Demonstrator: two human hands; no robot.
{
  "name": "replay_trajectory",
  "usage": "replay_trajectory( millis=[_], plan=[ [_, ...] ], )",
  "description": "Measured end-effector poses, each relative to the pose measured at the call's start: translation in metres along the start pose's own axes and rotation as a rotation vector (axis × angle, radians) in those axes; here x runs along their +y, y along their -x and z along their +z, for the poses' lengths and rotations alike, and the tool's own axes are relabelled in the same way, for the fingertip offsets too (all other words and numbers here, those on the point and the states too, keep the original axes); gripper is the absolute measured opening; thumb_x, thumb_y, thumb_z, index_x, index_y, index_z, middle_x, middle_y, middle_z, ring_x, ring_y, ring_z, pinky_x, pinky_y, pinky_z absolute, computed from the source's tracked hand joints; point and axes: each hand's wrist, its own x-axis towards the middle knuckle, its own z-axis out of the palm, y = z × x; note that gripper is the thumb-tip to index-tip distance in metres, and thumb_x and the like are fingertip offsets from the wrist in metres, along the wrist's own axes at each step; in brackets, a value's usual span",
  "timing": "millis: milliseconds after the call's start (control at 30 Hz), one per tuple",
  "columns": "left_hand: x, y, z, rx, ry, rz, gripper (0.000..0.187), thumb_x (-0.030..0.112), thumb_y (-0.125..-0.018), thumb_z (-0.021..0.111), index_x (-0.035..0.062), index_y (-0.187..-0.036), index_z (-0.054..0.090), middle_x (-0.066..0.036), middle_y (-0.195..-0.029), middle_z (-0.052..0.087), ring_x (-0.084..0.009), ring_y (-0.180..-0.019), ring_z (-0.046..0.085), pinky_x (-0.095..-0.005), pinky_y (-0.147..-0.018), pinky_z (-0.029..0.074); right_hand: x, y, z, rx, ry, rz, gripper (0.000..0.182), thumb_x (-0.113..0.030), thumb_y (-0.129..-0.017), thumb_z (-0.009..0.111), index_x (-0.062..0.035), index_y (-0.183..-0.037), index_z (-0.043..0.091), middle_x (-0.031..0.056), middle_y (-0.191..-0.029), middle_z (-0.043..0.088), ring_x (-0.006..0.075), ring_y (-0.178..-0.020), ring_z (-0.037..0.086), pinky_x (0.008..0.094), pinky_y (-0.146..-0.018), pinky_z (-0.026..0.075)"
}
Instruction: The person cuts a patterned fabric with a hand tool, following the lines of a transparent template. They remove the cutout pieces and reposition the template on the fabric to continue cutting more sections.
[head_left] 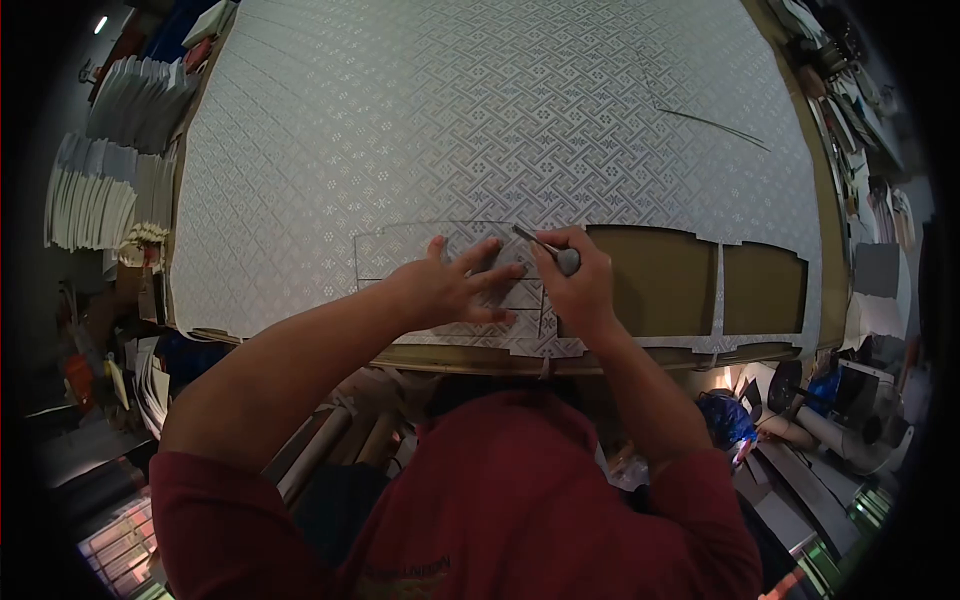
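Observation:
Silvery patterned sheet material (480,130) covers the table. Flat on it, near the front edge, lies my left hand (445,290) with its fingers spread. Dark lines outline a curved-top shape (375,255) around and under that hand. Just to its right, my right hand (585,275) is closed around a short hand tool (567,262) with a rounded grey handle. The tool's narrow dark end meets the sheet at the outline's top edge, close to my left fingertips; its exact kind does not show.
Right of my hands, two openings in the sheet show a brown board (650,280). A thin dark strip (715,125) lies on the sheet at the upper right. Stacked pale sheets (95,205) stand left of the table. Rolls and a blue bundle (728,418) sit at the lower right.

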Motion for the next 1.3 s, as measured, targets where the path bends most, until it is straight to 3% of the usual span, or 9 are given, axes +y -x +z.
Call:
replay_trajectory(
  millis=[200, 267, 400, 467, 833, 933, 1133, 1200, 1300],
  plan=[
    [0.003, 0.001, -0.002, 0.080, 0.047, -0.010, 0.066, 0.024, -0.104, 0.054, 0.0543, -0.156, 0.027, -0.009, -0.173, 0.016, -0.0450, -0.154, 0.028, -0.0693, -0.095, 0.056, -0.019, 0.015, 0.035, 0.243, 0.129, -0.004, 0.014, -0.012, -0.091, 0.076, -0.0038, -0.101, 0.071, 0.0153, -0.088, 0.075, 0.0326, -0.082, 0.075, 0.0394, -0.071, 0.057],
    [0.004, 0.003, -0.012, -0.069, 0.183, -0.075, 0.053, 0.040, -0.106, 0.049, 0.0571, -0.154, 0.035, 0.001, -0.175, 0.011, -0.0375, -0.160, 0.017, -0.0745, -0.108, 0.041, -0.023, 0.014, 0.039, 0.245, 0.184, -0.001, 0.014, -0.012, -0.091, 0.076, -0.0035, -0.101, 0.070, 0.0156, -0.088, 0.075, 0.0344, -0.083, 0.075, 0.0409, -0.072, 0.057],
    [0.002, 0.002, -0.005, -0.053, 0.219, -0.068, 0.050, 0.041, -0.107, 0.047, 0.0566, -0.154, 0.037, 0.002, -0.176, 0.012, -0.0366, -0.160, 0.017, -0.0743, -0.107, 0.040, -0.033, 0.011, 0.049, 0.269, 0.302, 0.058, 0.014, -0.012, -0.090, 0.075, -0.0027, -0.099, 0.069, 0.0160, -0.090, 0.075, 0.0380, -0.086, 0.074, 0.0439, -0.074, 0.057],
    [0.001, 0.003, 0.001, -0.001, 0.166, -0.026, 0.060, 0.025, -0.105, 0.053, 0.0536, -0.154, 0.035, -0.008, -0.173, 0.019, -0.0431, -0.157, 0.024, -0.0734, -0.101, 0.049, -0.030, 0.016, 0.059, 0.326, 0.295, 0.027, 0.013, -0.011, -0.091, 0.075, -0.0027, -0.099, 0.068, 0.0159, -0.090, 0.075, 0.0377, -0.087, 0.074, 0.0437, -0.075, 0.058],
    [0.000, 0.004, -0.007, -0.086, 0.138, -0.030, 0.060, 0.030, -0.104, 0.055, 0.0510, -0.156, 0.034, -0.008, -0.174, 0.017, -0.0415, -0.159, 0.020, -0.0733, -0.105, 0.045, -0.021, 0.028, 0.072, 0.409, 0.321, -0.091, 0.013, -0.008, -0.093, 0.075, -0.0030, -0.102, 0.067, 0.0149, -0.095, 0.075, 0.0365, -0.092, 0.075, 0.0422, -0.078, 0.058],
    [0.003, -0.004, -0.001, -0.101, 0.202, -0.073, 0.060, 0.031, -0.105, 0.054, 0.0522, -0.156, 0.033, -0.007, -0.175, 0.015, -0.0412, -0.159, 0.019, -0.0734, -0.105, 0.045, -0.024, 0.028, 0.063, 0.370, 0.288, -0.049, 0.015, -0.008, -0.092, 0.076, -0.0026, -0.104, 0.069, 0.0141, -0.095, 0.075, 0.0278, -0.089, 0.075, 0.0376, -0.080, 0.057],
    [0.004, 0.000, -0.003, -0.045, 0.140, -0.061, 0.057, 0.032, -0.105, 0.051, 0.0552, -0.154, 0.031, -0.006, -0.175, 0.012, -0.0426, -0.158, 0.020, -0.0751, -0.103, 0.047, -0.023, -0.019, 0.004, 0.010, 0.262, -0.111, 0.015, -0.009, -0.089, 0.078, -0.0031, -0.101, 0.072, 0.0141, -0.091, 0.076, 0.0317, -0.087, 0.075, 0.0391, -0.074, 0.057],
    [0.004, 0.000, 0.000, -0.059, 0.067, -0.042, 0.055, 0.033, -0.105, 0.050, 0.0550, -0.153, 0.031, -0.006, -0.175, 0.013, -0.0432, -0.157, 0.021, -0.0757, -0.102, 0.048, -0.030, -0.052, -0.019, -0.366, 0.313, -0.038, 0.018, -0.007, -0.085, 0.079, -0.0045, -0.102, 0.074, 0.0134, -0.091, 0.076, 0.0308, -0.087, 0.075, 0.0373, -0.074, 0.056],
    [0.001, -0.004, 0.013, 0.022, 0.062, -0.032, 0.052, 0.032, -0.105, 0.049, 0.0532, -0.150, 0.032, -0.006, -0.174, 0.015, -0.0440, -0.157, 0.022, -0.0762, -0.100, 0.049, -0.029, -0.092, -0.026, -0.627, 0.301, -0.036, 0.020, -0.006, -0.084, 0.080, -0.0061, -0.103, 0.074, 0.0127, -0.092, 0.076, 0.0313, -0.087, 0.075, 0.0368, -0.074, 0.056]
  ],
)
